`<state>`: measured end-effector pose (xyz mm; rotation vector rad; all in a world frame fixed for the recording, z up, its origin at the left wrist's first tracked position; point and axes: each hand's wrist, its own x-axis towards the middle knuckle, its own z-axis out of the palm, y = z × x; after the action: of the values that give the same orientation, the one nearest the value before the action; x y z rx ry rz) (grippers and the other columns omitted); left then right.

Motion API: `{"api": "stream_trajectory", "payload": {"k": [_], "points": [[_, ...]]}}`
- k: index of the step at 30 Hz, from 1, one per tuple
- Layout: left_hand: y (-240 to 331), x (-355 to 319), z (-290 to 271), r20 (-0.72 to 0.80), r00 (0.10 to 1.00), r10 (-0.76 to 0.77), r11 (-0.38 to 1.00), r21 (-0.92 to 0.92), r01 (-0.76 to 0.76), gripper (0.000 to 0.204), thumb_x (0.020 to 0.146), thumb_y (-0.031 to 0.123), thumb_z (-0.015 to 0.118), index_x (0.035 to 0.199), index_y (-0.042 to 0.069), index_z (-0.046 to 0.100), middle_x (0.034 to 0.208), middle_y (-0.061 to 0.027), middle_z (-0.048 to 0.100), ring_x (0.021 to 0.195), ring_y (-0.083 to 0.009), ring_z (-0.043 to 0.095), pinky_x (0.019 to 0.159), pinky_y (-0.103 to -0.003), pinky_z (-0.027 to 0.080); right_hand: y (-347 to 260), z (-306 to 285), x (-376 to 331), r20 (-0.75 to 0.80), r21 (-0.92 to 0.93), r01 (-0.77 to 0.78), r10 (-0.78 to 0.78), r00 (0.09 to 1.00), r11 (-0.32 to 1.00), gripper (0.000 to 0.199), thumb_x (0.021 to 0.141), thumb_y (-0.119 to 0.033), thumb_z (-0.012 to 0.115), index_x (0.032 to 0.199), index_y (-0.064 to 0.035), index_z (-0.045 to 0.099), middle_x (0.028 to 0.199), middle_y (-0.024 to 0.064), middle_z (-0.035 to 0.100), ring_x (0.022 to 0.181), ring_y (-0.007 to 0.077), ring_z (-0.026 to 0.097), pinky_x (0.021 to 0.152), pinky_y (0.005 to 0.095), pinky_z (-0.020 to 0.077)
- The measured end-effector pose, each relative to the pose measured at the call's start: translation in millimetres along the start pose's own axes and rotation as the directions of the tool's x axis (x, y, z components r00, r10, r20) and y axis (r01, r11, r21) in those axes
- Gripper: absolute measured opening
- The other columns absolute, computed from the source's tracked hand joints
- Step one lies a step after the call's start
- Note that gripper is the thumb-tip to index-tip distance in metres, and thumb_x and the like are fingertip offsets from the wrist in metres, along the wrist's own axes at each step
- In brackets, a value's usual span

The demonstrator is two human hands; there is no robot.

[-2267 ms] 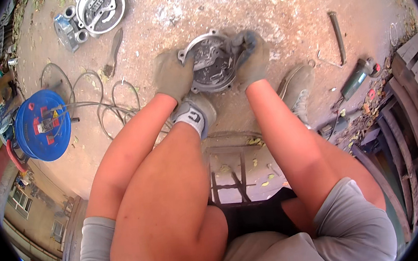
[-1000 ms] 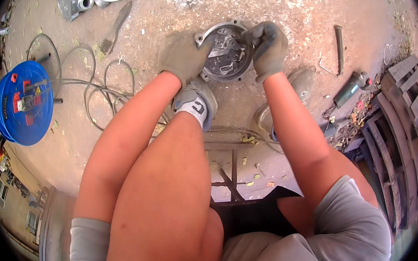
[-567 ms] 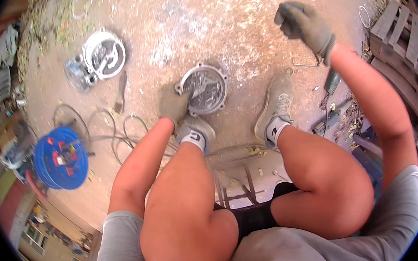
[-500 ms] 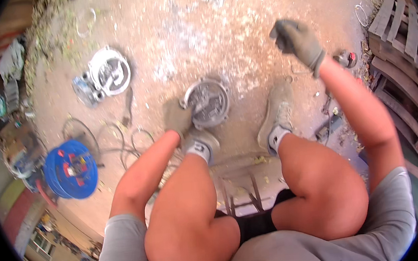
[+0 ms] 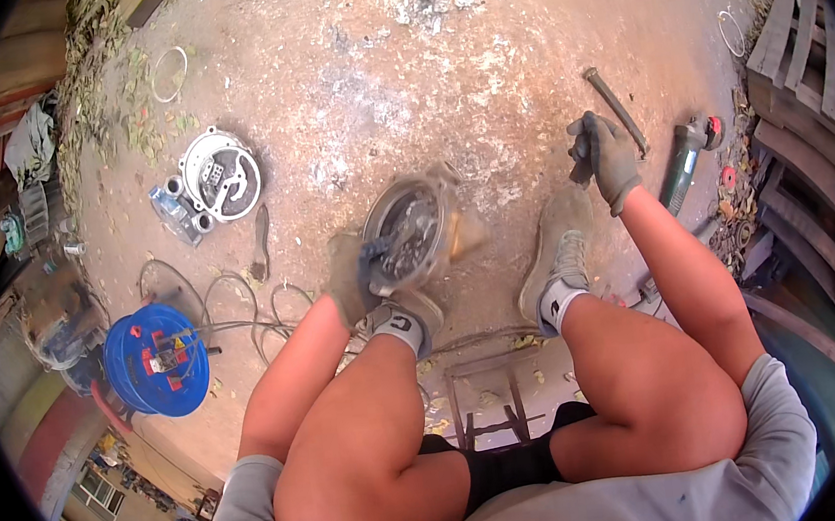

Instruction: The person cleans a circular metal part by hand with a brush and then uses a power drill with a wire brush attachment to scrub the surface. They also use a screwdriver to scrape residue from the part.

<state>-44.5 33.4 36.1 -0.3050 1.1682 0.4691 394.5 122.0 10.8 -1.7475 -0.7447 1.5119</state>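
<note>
My left hand [image 5: 347,282], in a grey work glove, grips the near left rim of a round cast-metal housing [image 5: 410,231]. The housing is tilted above the ground between my feet, its ribbed hollow side showing, blurred by motion. A blurred tan patch [image 5: 468,233] shows at its right edge; I cannot tell what it is. My gloved right hand [image 5: 607,157] hovers past my right shoe, fingers loosely curled and apart, with nothing visible in them. Just beyond it a rusty metal bar [image 5: 616,111] with a wider end lies on the ground.
Another round metal housing [image 5: 218,174] lies at left, beside a brush-like tool [image 5: 261,243]. A blue cable reel [image 5: 151,361] with loose cable stands nearer. On the right are a green angle grinder [image 5: 685,164] and stacked wooden pallets [image 5: 794,104]. A metal-framed stool [image 5: 486,395] shows beneath me.
My left hand has lifted and tilted the housing, which rested flat near my left shoe. My right hand has drawn nearer to me, and the metal bar now shows beyond it.
</note>
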Motion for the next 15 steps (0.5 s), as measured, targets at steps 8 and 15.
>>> {"api": "stream_trajectory", "payload": {"k": [8, 15], "points": [[0, 40, 8, -0.240, 0.881, 0.407, 0.532, 0.847, -0.014, 0.040, 0.107, 0.037, 0.063, 0.127, 0.005, 0.076, 0.113, -0.0178, 0.078, 0.106, -0.0327, 0.077, 0.095, -0.044, 0.059, -11, 20, -15, 0.089, -0.065, -0.050, 0.055, 0.995, 0.997, 0.044, 0.114, -0.041, 0.055, 0.105, -0.0027, 0.074, 0.073, 0.0022, 0.059, 0.067, 0.0140, 0.061, 0.054, 0.0310, 0.0496], [4, 14, -12, -0.143, 0.973, 0.181, 0.930, 0.347, -0.122, 0.026, 0.098, 0.004, 0.068, 0.121, -0.009, 0.069, 0.106, -0.0176, 0.078, 0.088, -0.0262, 0.079, 0.075, -0.041, 0.067, -9, 13, 6, 0.046, -0.075, -0.017, 0.020, 0.999, 0.997, 0.043, 0.115, -0.039, 0.055, 0.105, -0.0010, 0.073, 0.072, 0.0029, 0.058, 0.070, 0.0154, 0.062, 0.057, 0.0321, 0.0526]]}}
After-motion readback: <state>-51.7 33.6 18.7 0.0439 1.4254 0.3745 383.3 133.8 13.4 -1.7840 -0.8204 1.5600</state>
